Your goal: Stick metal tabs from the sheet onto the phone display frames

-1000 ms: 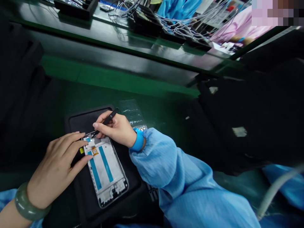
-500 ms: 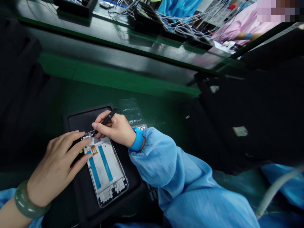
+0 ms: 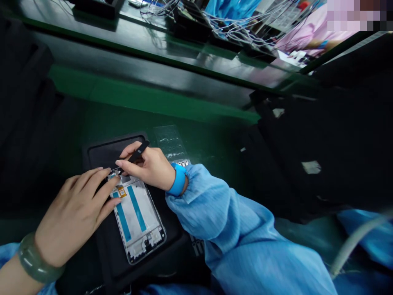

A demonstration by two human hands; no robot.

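A silver phone frame (image 3: 139, 221) lies on a black padded tray (image 3: 101, 153), its far end turned left. Two blue strips (image 3: 137, 209) run along its bare face, with a small orange flex cable (image 3: 122, 191) near the far end. My left hand (image 3: 76, 205) rests on the far left edge of the frame, fingers stretched out and apart, covering that corner. Black tweezers (image 3: 138, 152) are pinched in my right hand (image 3: 150, 168), pointing down at the frame's far end. Their tips are partly hidden by my fingers.
Clear plastic sheet with small parts (image 3: 172, 143) lies beyond the tray. Dark foam pieces (image 3: 307, 155) stand at the right. A raised shelf (image 3: 147, 57) crosses the back, bearing cables (image 3: 233, 24) and black boxes. A person in a pink sleeve (image 3: 303, 30) is beyond it.
The tweezers and the fingers of my right hand have shifted slightly left, and the tweezers' handle has turned a little. My left fingers have moved slightly right over the frame.
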